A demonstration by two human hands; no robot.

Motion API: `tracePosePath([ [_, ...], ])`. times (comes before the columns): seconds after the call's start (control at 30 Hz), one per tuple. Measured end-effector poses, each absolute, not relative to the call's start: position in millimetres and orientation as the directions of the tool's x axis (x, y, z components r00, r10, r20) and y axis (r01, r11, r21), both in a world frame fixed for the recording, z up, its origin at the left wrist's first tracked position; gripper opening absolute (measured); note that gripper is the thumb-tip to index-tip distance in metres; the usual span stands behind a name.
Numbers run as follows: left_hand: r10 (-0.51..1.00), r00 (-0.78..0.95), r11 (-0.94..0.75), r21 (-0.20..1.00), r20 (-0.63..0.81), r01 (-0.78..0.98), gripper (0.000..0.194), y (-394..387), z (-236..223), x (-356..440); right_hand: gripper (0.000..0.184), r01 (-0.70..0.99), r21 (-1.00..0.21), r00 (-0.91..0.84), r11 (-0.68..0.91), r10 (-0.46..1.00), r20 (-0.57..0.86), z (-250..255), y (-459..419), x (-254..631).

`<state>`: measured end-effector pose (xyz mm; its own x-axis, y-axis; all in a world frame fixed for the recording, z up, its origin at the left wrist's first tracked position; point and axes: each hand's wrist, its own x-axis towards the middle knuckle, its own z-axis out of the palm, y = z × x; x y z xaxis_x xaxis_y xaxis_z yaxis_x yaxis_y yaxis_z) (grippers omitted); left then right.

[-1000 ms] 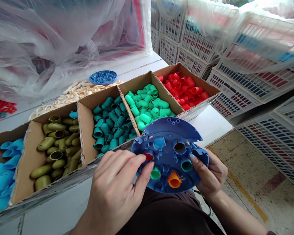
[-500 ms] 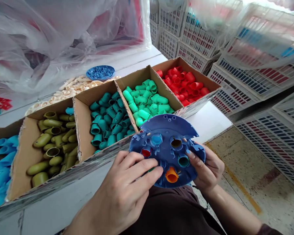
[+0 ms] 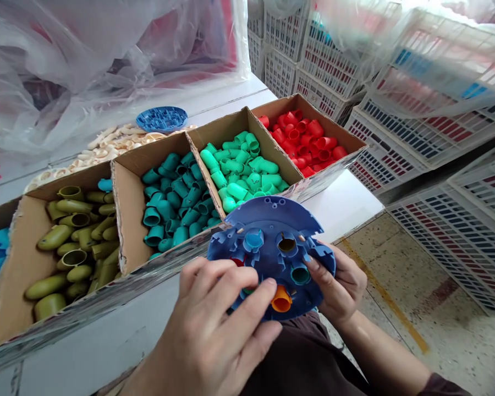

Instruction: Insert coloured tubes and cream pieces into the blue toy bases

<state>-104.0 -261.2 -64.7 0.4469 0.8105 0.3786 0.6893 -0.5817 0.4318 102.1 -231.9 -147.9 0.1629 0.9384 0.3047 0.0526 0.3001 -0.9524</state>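
My splayed left hand (image 3: pixel 214 319) is shifting from the red cup (image 3: pixel 238 262) towards the orange cup (image 3: pixel 281 301) at six o'clock on the blue plastic shell (image 3: pixel 268 267) before me, my right hand (image 3: pixel 341 280) clamping its four-o'clock rim, apparently seating cups, which calls for steady fingertip pressure.

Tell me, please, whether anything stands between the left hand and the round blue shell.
Nothing visible stands in the way: the left hand is directly over the round blue shell, close by the orange cup. The right hand holds the opposite edge, and the cardboard box lies beyond the shell.
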Motion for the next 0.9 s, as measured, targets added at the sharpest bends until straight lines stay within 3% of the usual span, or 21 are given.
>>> tracePosePath([
  [0.17, 0.799, 0.474, -0.599, 0.418, 0.370, 0.683, 0.017, -262, -72, -88, 0.035, 0.024, -0.943, 0.111, 0.331, 0.937, 0.331, -147, -233, 101],
  [0.47, 0.808, 0.435, -0.575, 0.373, 0.397, 0.728, 0.004, -262, -74, -77, 0.022, 0.050, -0.942, 0.138, 0.332, 0.932, 0.335, -148, -232, 102],
  [0.67, 0.771, 0.534, -0.636, 0.390, 0.346, 0.666, 0.021, -259, -66, -82, 0.028, 0.039, -0.948, 0.160, 0.316, 0.934, 0.319, -149, -234, 103],
  [0.9, 0.733, 0.601, -0.679, 0.387, 0.318, 0.624, 0.032, -260, -67, -85, 0.022, 0.049, -0.943, 0.121, 0.330, 0.935, 0.334, -146, -233, 103],
])
